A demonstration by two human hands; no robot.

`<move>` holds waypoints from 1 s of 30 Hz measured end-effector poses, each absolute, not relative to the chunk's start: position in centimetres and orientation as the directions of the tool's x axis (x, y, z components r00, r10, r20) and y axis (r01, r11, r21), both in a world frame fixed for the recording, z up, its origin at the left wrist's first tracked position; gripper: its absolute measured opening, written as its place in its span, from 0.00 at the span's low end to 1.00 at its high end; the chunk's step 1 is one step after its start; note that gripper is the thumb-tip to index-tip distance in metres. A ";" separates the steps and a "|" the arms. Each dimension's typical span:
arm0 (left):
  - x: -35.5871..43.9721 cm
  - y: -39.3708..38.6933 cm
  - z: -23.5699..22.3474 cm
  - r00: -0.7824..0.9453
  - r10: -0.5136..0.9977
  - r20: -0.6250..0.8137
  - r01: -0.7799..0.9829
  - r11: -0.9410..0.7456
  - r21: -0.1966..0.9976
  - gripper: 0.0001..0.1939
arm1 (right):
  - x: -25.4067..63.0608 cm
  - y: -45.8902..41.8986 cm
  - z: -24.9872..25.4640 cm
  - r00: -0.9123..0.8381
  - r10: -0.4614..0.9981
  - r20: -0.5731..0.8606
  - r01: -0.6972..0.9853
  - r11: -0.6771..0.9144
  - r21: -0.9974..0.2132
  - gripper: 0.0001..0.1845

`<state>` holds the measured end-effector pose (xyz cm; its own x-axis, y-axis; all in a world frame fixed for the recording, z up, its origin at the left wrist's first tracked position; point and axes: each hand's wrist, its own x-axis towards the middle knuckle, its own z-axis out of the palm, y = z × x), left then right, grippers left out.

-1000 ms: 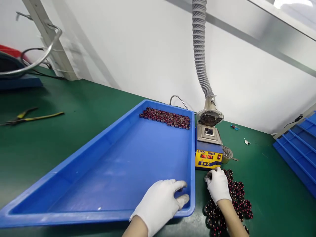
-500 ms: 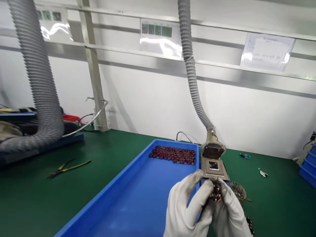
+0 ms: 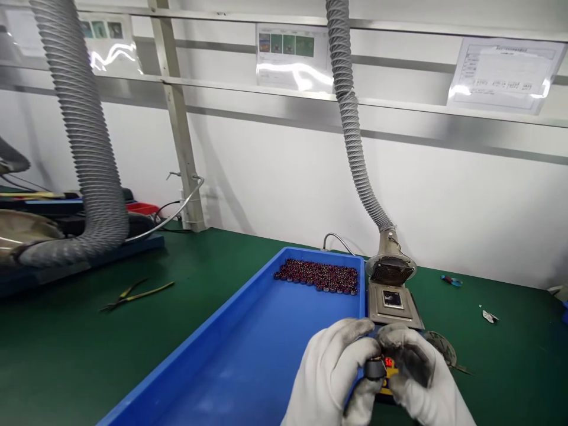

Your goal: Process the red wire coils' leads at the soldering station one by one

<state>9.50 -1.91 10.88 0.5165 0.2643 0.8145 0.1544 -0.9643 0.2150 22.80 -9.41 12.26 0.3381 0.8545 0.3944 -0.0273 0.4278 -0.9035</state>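
In white gloves with grey-stained fingertips, my left hand (image 3: 335, 370) pinches a small round black part (image 3: 375, 368) between thumb and fingers. It is held up in front of the soldering pot (image 3: 394, 305), whose red display shows between my hands. Close on the right of the part, my right hand (image 3: 421, 373) has its fingers curled and thumb bent in. Whatever its fingertips grip, if anything, is hidden. Beside my left hand lies the long blue tray (image 3: 248, 349), with rows of small dark red and black round parts (image 3: 317, 276) at its far end.
A grey duct hose (image 3: 355, 130) drops to the hood behind the pot. Right of the pot sits a round tin (image 3: 441, 348) with a tool across it. Pliers (image 3: 137, 296) lie on the green bench at left, near a second thick hose (image 3: 89, 130). Small scraps (image 3: 489, 316) lie at right.
My left hand has left the tray's near corner, and my right has come up from the parts on the bench. Both met around one part, which has since turned. The view has tilted up.
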 end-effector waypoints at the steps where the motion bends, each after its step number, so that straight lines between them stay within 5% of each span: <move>1: 9.4 -1.7 10.9 0.539 0.244 0.806 0.149 -0.970 0.194 0.13 | 22.7 -9.5 12.4 0.318 0.845 0.430 0.015 0.449 -0.894 0.13; 6: 9.4 -1.5 10.9 0.539 0.137 0.831 0.174 -0.984 0.049 0.12 | 23.0 -8.9 12.0 0.349 0.773 0.529 0.127 0.521 -0.844 0.06; 12: 9.2 -1.5 10.9 0.512 0.121 0.850 0.282 -0.959 -0.034 0.12 | 23.0 -8.9 12.0 0.487 0.817 0.308 -0.349 0.506 -0.789 0.09; 17: 9.0 -1.4 10.9 0.465 0.130 0.875 0.330 -0.943 -0.035 0.14 | 21.3 -8.2 11.4 0.435 0.873 0.219 -0.349 0.388 -0.853 0.16; 25: 9.0 -1.1 12.2 0.453 0.287 0.844 -0.082 -0.929 0.360 0.10 | 20.6 -7.5 10.6 0.288 0.954 0.089 -0.615 0.255 -0.746 0.14; 30: 8.6 -1.0 12.2 0.368 0.550 0.750 -0.264 -0.712 0.651 0.08 | 20.3 -7.3 10.2 0.260 0.963 0.072 -0.628 0.225 -0.745 0.15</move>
